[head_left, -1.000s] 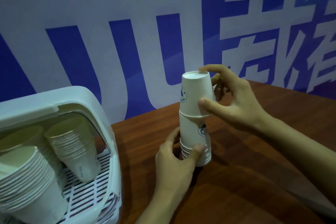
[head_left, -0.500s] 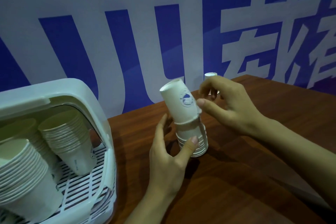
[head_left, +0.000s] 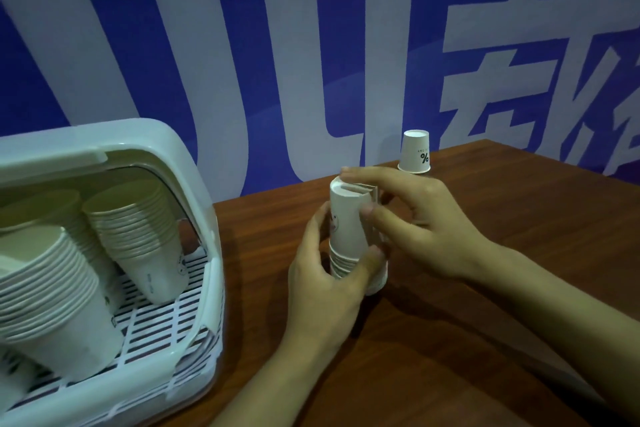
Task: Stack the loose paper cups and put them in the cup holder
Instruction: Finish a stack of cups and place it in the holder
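1. A dark wooden table carries everything. Behind it stands a wall banner with big blue and white lettering, and the light is dim.
2. To the left of the left hand sits a white plastic cup holder with a slatted floor. Several leaning stacks of paper cups rest inside it, mouths up.
3. Beyond the right hand, near the table's far edge, one loose cup stands upside down, well apart from both hands.
4. The holder runs off the left and bottom edges, so its full contents cannot be counted. The printed mark on the held cups is mostly covered by fingers.
5. Between the hands stands an inverted stack of cups, its rims on the table.
6. The left hand grips the stack's lower part, thumb curled on the near side and fingers round the far left side.
7. The right hand holds the top cup, its index finger lying across the upturned base and its thumb pressing the side wall.
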The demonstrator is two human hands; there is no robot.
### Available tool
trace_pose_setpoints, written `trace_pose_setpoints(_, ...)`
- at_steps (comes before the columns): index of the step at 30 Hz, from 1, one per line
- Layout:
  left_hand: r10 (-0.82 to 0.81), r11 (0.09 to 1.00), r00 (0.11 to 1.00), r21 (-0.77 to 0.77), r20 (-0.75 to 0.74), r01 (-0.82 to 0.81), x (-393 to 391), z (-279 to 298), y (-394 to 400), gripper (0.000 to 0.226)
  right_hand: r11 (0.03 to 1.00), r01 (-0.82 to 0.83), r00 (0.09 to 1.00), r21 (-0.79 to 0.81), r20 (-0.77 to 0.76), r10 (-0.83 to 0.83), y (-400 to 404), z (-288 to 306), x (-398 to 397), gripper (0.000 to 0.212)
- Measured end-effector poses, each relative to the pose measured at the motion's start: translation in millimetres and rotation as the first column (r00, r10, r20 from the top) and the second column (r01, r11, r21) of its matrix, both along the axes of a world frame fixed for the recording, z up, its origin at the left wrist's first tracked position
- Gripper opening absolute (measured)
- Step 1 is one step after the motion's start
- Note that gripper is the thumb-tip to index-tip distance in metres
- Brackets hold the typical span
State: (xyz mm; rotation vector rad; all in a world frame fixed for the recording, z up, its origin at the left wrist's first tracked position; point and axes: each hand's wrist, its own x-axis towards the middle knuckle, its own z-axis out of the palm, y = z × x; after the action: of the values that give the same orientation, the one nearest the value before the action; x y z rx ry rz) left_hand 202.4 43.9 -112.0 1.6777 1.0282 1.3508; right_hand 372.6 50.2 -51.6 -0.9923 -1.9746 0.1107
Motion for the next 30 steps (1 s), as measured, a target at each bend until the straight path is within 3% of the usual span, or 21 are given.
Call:
trace_pose_setpoints(3, 0.042, 0.999, 0.998, 0.016, 0.046, -0.043, -0.7, -2.0, 3.1, 0.077, 0.999, -0.027, 0.996, 0.021, -0.079, 0.029, -0.4, -7.3, -12.2, 0.027)
trace_pose_setpoints(6, 0.067, 0.998, 0.997, 0.016, 0.04, -0.067, -0.4, -4.3, 2.7, 0.07, 0.996, -0.071, 0.932, -0.059, -0.359, 0.045, 5.8, -12.9, -2.9, 0.027)
trace_pose_setpoints(9, 0.109, 0.994, 0.994, 0.027, -0.032, -0.108, -2.7, -4.0, 3.3, 0.066, 0.975, 0.16, 0.839, -0.155, -0.499, -0.217, 36.8, -22.5, 16.5, 0.024)
trace_pose_setpoints(12, 0.094, 0.996, 0.995, 0.009, -0.026, -0.094, 0.8, -3.0, 4.3, 0.06, 0.786, 0.479, 0.698, -0.391, -0.374, -0.611, 92.1, -37.9, 51.8, 0.038)
trace_pose_setpoints(15, 0.054, 0.998, 0.999, -0.041, 0.006, -0.054, 3.5, -2.8, 3.3, 0.06, 0.613, 0.638, 0.628, -0.465, -0.146, -0.764, 147.2, -49.5, 85.9, 0.069)
trace_pose_setpoints(17, 0.04, 0.997, 0.999, -0.072, 0.023, -0.038, 4.4, -3.8, 4.4, 0.063, 0.549, 0.661, 0.586, -0.511, -0.105, -0.804, 177.5, -49.5, 101.7, 0.088)
trace_pose_setpoints(20, 0.033, 0.997, 0.999, -0.074, 0.024, -0.031, 5.3, -5.2, 8.2, 0.071, 0.545, 0.635, 0.56, -0.548, -0.16, -0.813, 215.0, -50.3, 116.7, 0.097)
trace_pose_setpoints(24, 0.036, 0.998, 0.999, -0.056, 0.009, -0.036, 2.3, -6.4, 11.2, 0.077, 0.467, 0.739, 0.515, -0.485, -0.041, -0.856, 235.9, -61.5, 115.3, 0.065)
trace_pose_setpoints(26, 0.052, 0.997, 0.999, -0.052, -0.006, -0.052, -0.2, -9.0, 12.8, 0.082, 0.457, 0.747, 0.5, -0.482, -0.046, -0.865, 230.7, -61.6, 109.6, 0.061)
trace_pose_setpoints(28, 0.083, 0.995, 0.996, -0.053, -0.033, -0.084, -1.4, -10.4, 13.0, 0.085, 0.509, 0.714, 0.521, -0.481, -0.121, -0.845, 213.4, -61.0, 103.9, 0.06)
trace_pose_setpoints(30, 0.116, 0.991, 0.991, -0.052, -0.068, -0.12, -1.2, -9.9, 13.2, 0.077, 0.628, 0.621, 0.594, -0.469, -0.241, -0.768, 188.2, -58.0, 93.8, 0.063)
